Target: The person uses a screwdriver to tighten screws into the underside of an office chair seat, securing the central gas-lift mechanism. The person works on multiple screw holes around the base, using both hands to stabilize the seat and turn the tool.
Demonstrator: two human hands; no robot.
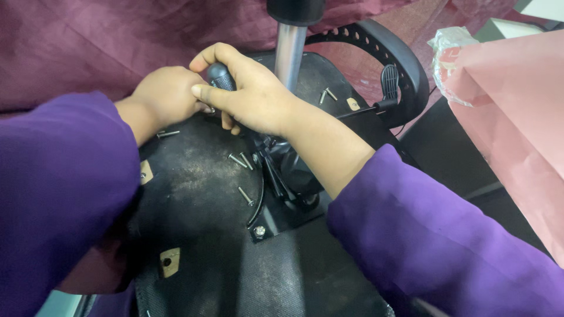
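At the far left, a purple sleeve leads to the left hand (166, 94), which rests curled on the black underside of an upturned office chair seat (194, 235); its fingertips are hidden behind the other hand, so whether it pinches anything cannot be told. Just below that hand a loose screw (168, 134) lies on the seat, and nearer the person a small tan mounting tab (170, 261) shows in the fabric.

Touching the left hand on its right side, the right hand (252, 94) is closed around the rounded black handle of a screwdriver (220, 75), whose shaft runs down out of sight under the palm. Below this hand sit more loose screws (242, 160) and another one (245, 195) beside the black metal mechanism plate (282, 205). One bolt (259, 230) stands seated in the plate's near corner.

Right behind the right hand rises the silver gas-lift column (289, 53). Further right, two more screws (327, 94) lie on the seat, then the curved black armrest (399, 64), and beyond it a pink plastic bag (517, 129).

Judging by this, the fastening work looks partway through: several screws lie free, at least one bolt is in place, and the tool is engaged at a spot under the hands.
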